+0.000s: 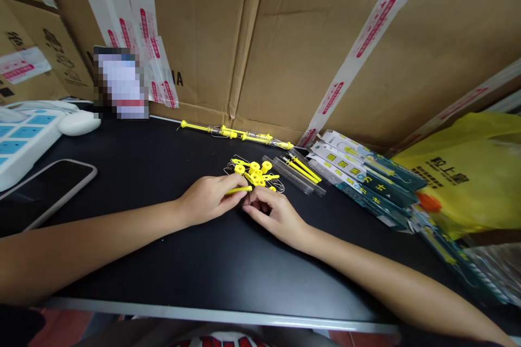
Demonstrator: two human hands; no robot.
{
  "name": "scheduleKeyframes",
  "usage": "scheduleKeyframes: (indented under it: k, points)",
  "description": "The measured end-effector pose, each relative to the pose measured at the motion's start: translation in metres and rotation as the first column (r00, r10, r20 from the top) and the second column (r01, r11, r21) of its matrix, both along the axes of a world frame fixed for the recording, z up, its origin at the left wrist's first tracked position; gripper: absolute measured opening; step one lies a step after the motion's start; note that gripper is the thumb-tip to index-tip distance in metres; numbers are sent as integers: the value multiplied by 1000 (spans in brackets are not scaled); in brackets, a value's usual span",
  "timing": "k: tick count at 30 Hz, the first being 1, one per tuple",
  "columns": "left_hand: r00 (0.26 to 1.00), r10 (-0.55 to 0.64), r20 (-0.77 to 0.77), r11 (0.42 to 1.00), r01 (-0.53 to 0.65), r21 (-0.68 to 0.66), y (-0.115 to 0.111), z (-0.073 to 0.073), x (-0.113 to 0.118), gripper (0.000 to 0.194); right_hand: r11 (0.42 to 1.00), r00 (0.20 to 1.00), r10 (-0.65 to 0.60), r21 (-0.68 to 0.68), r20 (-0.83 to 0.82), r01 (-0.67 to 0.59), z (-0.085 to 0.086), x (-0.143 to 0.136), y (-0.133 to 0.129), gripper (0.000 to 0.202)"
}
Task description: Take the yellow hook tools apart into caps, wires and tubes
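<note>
Left hand (209, 198) pinches a thin yellow stick (238, 190) between thumb and fingertips, the stick lying almost flat just over the black tabletop (163, 260) and pointing toward the right hand. Right hand (272, 214) rests on the tabletop right beside it, fingers curled together at the stick's free end; whether they actually hold anything small there I cannot tell, fingertips hide it.

Using the pile of yellow parts (254, 173) as landmark: stick and both hands sit just in front of it, nearly touching. Behind the pile, a long yellow-and-clear assembled piece (236, 133) lies along the foot of the cardboard boxes (260, 38). To the pile's right, clear tubes with yellow sticks inside (297, 171), then a fan of green-and-white packaged cards (362, 179), then a yellow plastic bag (468, 173). Far left of the pile, a phone (49, 190) face up and a white power strip (20, 141).

Handling guess: the stick looks like light moulded plastic, stiff but thin, smooth, so likely to roll or slip and maybe snap if bent. Best taken mid-length with a fingertip pinch, as the left hand has it; loose pile parts look small and easy to scatter
</note>
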State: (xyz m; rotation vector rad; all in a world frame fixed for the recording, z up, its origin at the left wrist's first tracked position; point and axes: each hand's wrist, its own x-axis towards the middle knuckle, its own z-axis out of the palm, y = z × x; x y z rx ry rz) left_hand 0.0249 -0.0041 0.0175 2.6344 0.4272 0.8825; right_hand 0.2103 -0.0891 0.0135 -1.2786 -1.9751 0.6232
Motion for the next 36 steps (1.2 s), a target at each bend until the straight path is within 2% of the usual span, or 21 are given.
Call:
scheduleKeyframes:
  k: [4, 7, 10, 15, 18, 20, 23, 25, 29, 32, 36]
  points:
    - [991, 131, -3, 991, -131, -3, 2, -1, 0, 14, 986, 999, -36, 165, 9, 34, 7, 2, -4, 10]
    - [993, 100, -59, 994, -97, 52, 3, -3, 1, 14, 965, 999, -41, 258, -8, 41, 11, 4, -7, 12]
    - [992, 31, -120, 989, -13, 146, 3, -4, 2, 14, 963, 998, -50, 263, -30, 57, 12, 5, -6, 18]
    - [975, -62, -213, 924, 137, 357, -1, -1, 2, 22, 983, 993, -102, 149, -62, 110, 8, 5, -2, 27]
    - [974, -67, -215, 891, 156, 426, -2, -1, 3, 28, 994, 993, -97, 42, -65, 100, 6, 5, 0, 31]
    - [975, -66, -212, 906, 147, 396, -2, -3, 4, 27, 998, 995, -66, -16, -80, 65, 5, 5, 0, 33]
    - [979, -58, -194, 954, 111, 277, -1, -5, 4, 19, 997, 992, -20, -78, -122, 11, 5, 4, -1, 33]
    - [984, -40, -175, 972, 79, 223, -1, -5, 4, 22, 994, 988, -3, -110, -157, -15, 5, 4, -1, 31]
    - [983, -25, -184, 970, 69, 234, -4, -2, 4, 40, 981, 958, 28, -178, -286, -82, 5, 3, -1, 24]
    - [981, -39, -191, 965, 86, 249, -3, -1, 3, 43, 973, 938, 34, -203, -345, -110, 3, 2, 1, 23]
    - [985, -63, -161, 966, 101, 239, -1, -3, 3, 42, 976, 942, -12, -209, -337, -62, 0, 1, 3, 26]
